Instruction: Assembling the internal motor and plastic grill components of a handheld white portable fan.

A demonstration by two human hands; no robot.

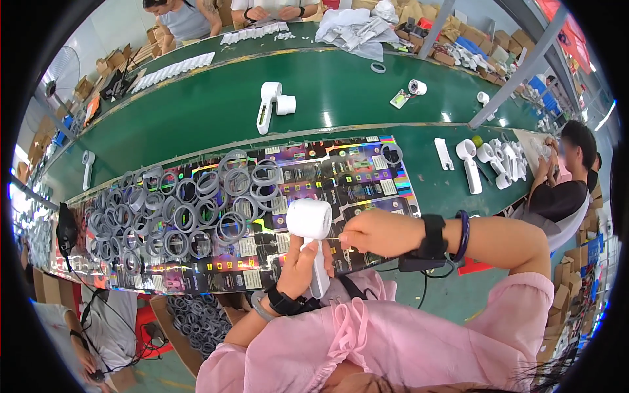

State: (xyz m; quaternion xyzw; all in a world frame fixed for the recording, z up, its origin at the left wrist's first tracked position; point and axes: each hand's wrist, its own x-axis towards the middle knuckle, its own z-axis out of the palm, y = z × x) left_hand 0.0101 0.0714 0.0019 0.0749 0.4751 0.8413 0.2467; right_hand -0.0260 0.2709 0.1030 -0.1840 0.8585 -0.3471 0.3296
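My left hand [298,267] is wrapped round the handle of a white handheld-fan housing [309,219], which I hold upright in front of me with its round head at the top. Just right of that head is my right hand [367,234], its fingers curled and pressed together. Whatever they may hold is too small or hidden to make out. Beyond my hands, a printed sheet [314,177] covers the near table. Many grey plastic rings [187,216] lie heaped on its left part, and a single grey ring [391,155] rests near its right edge.
Behind the near table runs a green conveyor belt [196,101] carrying a white fan part [267,108] and a small white piece with a green part [400,98]. White fan housings [468,164] lie to the right, near a seated co-worker [557,177]. A box of grey rings [196,321] stands lower left.
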